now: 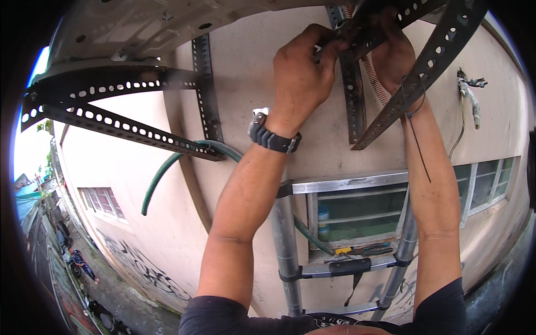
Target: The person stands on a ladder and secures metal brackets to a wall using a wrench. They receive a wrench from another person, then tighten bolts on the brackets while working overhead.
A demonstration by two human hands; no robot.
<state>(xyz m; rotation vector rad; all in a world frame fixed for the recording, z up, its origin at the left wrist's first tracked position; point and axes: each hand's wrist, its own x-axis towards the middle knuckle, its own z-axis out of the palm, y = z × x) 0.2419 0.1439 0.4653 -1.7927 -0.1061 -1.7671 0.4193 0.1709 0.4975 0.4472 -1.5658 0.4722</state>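
Both my arms reach up to a black slotted-angle bracket point(425, 70) on the wall. My left hand point(306, 72), with a black-strapped watch point(274, 135) on its wrist, is closed in a pinch at the bracket's upper bar; what is between the fingertips is too small and dark to make out. Just to the right, my right hand point(395, 56) is raised behind the bar, which hides most of its fingers, so its grip cannot be told. A black cable tie point(420, 146) hangs around the slanting brace by my right wrist. A ribbed coppery tube point(375, 81) runs behind the bracket.
A second slotted bracket point(134, 127) supports a metal casing point(128, 28) overhead. A green hose point(159, 181) curves from the wall. Below stands a ladder point(286, 245) before a louvred window point(360, 215); pliers point(371, 249) lie on its sill. Wrapped pipe ends point(470, 97) protrude at right.
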